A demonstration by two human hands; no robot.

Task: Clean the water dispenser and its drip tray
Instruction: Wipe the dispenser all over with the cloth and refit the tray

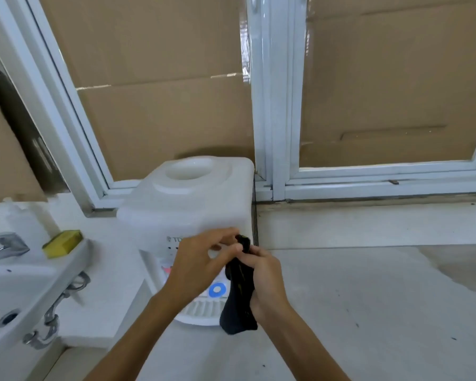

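A white tabletop water dispenser (187,199) stands on the floor by the window, its bottle well open at the top. Its white slotted drip tray (201,309) juts out at the base, below a blue tap button (217,290). A black cloth (239,292) hangs in front of the dispenser's right front. My right hand (264,279) grips the cloth around its middle. My left hand (201,262) pinches the cloth's top end with its fingertips, just in front of the dispenser's front panel.
A white wash basin (17,298) with a chrome tap (3,246) and drain pipe (52,320) is at the left. A yellow-green sponge (63,243) lies on its ledge. Cardboard covers the white-framed windows (270,105) behind. Grey floor spreads to the right.
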